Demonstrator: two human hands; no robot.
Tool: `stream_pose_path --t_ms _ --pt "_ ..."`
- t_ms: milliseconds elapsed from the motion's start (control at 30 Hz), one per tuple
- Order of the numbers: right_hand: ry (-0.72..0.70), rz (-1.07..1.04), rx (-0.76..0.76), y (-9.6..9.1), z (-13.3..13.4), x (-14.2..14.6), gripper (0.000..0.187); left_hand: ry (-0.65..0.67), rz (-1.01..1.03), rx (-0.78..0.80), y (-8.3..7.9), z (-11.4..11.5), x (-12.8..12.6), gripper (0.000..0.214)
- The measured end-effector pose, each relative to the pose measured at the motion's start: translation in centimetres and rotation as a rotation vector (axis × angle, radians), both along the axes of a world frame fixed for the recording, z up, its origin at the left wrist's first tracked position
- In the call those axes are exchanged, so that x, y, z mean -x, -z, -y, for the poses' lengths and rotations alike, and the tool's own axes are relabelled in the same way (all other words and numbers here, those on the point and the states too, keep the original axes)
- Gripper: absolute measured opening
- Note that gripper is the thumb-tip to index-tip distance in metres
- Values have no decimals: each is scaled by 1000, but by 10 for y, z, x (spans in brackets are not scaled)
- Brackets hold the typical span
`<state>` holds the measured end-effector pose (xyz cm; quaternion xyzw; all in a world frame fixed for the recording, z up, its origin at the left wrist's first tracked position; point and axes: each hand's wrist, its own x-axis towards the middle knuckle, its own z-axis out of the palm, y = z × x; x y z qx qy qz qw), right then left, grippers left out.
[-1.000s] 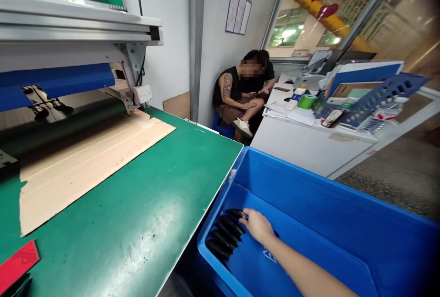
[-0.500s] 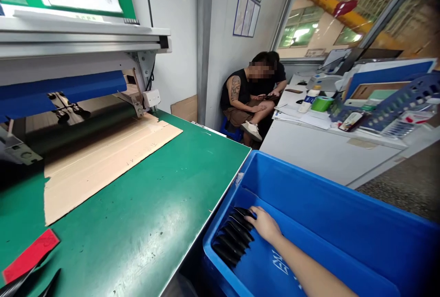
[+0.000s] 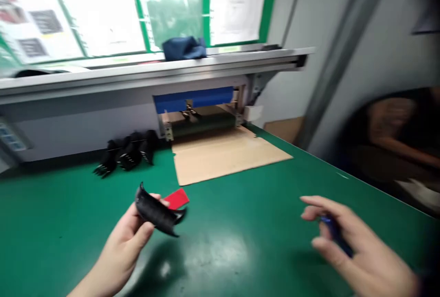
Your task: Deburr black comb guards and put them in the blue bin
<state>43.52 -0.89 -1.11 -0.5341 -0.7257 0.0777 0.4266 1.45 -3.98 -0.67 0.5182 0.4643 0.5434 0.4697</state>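
My left hand (image 3: 125, 237) grips a curved black piece (image 3: 154, 210), glossy and trough-shaped with pointed corners, between thumb and fingers above the green table. Just behind it shows a flat red piece (image 3: 178, 198); I cannot tell whether it touches my fingers or lies on the table. My right hand (image 3: 354, 242) hovers over the table's right side, blurred by motion. Its thumb and index finger are apart, while a slim dark blue object (image 3: 335, 235) is tucked against the palm by the other fingers. The kind of that blue object is not clear.
Several black curved pieces (image 3: 127, 152) stand in a cluster at the table's back. A cardboard sheet (image 3: 227, 155) lies before a roller device (image 3: 199, 120) with a blue cover. A shelf (image 3: 137, 70) runs above. On the right sits a person (image 3: 395, 136), blurred.
The view has swung left, taking the blue bin out of sight. My right hand has left the black pieces in the bin and is over the table. My left hand has come into view.
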Motion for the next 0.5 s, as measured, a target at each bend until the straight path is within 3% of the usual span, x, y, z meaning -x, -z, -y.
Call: stream_pose_path --t_ms 100,167,233,333,500 --pt "-486 179 -58 -36 -19 121 56 52 127 -80 -10 -2 6 44" --pt "-611 268 -154 -52 -29 184 53 28 231 -108 -15 -3 8 44" --pt "-662 293 -225 -60 -41 226 59 -6 347 -127 -17 -3 11 44" --pt "-696 277 -279 -56 -60 252 65 7 470 -135 -19 -6 18 45" --pt "-714 309 -250 -40 -73 255 68 75 558 -95 -19 -11 24 43"
